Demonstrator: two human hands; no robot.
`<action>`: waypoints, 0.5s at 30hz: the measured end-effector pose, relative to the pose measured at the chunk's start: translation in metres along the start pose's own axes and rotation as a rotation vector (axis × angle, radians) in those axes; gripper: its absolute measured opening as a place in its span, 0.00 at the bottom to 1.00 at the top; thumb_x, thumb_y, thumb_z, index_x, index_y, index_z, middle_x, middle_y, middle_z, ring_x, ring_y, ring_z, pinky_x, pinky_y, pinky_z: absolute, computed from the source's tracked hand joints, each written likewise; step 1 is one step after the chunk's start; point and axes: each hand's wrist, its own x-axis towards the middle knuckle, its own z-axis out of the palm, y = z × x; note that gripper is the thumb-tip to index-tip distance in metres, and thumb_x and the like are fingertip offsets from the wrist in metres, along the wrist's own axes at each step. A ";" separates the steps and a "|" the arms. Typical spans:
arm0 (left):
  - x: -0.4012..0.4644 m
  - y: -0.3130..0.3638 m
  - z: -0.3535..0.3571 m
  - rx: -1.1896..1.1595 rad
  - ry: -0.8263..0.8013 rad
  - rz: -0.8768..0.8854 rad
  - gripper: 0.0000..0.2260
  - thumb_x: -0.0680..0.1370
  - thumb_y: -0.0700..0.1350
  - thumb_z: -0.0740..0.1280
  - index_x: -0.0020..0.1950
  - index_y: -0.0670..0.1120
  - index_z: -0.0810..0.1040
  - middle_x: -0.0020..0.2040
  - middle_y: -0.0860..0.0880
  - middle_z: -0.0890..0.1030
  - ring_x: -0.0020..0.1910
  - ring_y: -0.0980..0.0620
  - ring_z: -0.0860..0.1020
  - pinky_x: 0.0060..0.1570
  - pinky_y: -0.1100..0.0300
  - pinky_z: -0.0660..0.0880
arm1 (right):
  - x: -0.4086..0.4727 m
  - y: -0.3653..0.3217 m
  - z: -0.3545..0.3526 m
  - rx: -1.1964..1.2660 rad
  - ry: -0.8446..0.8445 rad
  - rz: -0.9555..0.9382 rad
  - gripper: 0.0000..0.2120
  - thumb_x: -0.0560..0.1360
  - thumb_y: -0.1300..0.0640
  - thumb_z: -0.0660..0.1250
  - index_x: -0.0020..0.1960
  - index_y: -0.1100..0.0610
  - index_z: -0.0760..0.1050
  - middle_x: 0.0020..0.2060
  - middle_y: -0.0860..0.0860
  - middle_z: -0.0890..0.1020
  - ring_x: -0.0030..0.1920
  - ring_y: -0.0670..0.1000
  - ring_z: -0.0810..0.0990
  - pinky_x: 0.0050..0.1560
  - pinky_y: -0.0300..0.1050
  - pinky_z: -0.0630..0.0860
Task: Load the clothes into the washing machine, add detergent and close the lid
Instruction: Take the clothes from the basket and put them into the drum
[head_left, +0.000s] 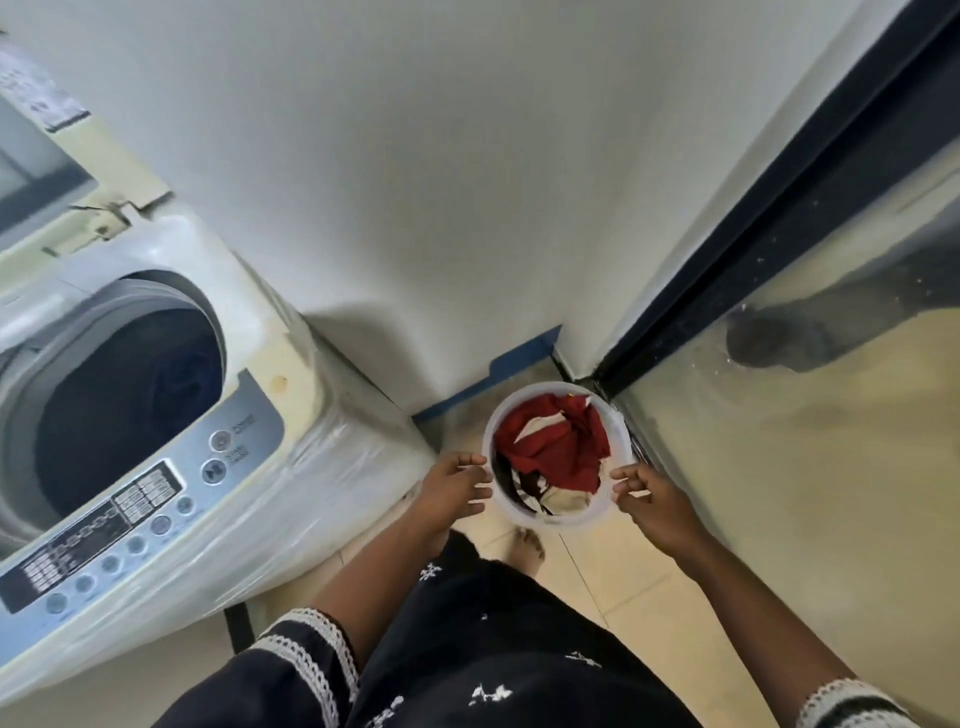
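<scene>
Clothes: red and pale garments lay piled in white round basket, on floor in wall corner.
Left hand: fingers curled on basket's left rim.
Right hand: fingers pinched basket's right rim.
Washing machine: lid up, dark drum exposed, just left of basket.

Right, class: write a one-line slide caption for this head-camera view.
Both hands, left and right, at the rim of a clothes tub beside the open washer.

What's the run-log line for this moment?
stage: fetching clothes | both hands at bucket rim | washer lid open
</scene>
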 end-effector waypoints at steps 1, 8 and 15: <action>0.001 -0.001 0.007 0.027 -0.018 -0.005 0.09 0.79 0.38 0.65 0.59 0.42 0.75 0.50 0.43 0.81 0.44 0.49 0.79 0.45 0.55 0.76 | 0.001 0.005 -0.003 0.012 0.011 0.023 0.10 0.75 0.62 0.70 0.53 0.51 0.79 0.45 0.50 0.82 0.41 0.52 0.80 0.41 0.42 0.72; 0.031 -0.003 0.036 0.315 -0.107 -0.012 0.08 0.78 0.41 0.66 0.57 0.47 0.75 0.47 0.44 0.80 0.45 0.50 0.79 0.47 0.55 0.76 | 0.033 0.028 0.008 -0.017 -0.035 0.126 0.10 0.75 0.62 0.69 0.54 0.52 0.78 0.44 0.51 0.82 0.45 0.55 0.81 0.48 0.46 0.75; 0.109 -0.024 0.045 0.626 -0.167 -0.040 0.14 0.77 0.45 0.69 0.60 0.51 0.71 0.47 0.45 0.82 0.44 0.50 0.78 0.44 0.59 0.73 | 0.097 0.048 0.061 -0.163 -0.201 0.156 0.12 0.75 0.60 0.69 0.58 0.55 0.77 0.50 0.50 0.80 0.53 0.54 0.79 0.48 0.40 0.68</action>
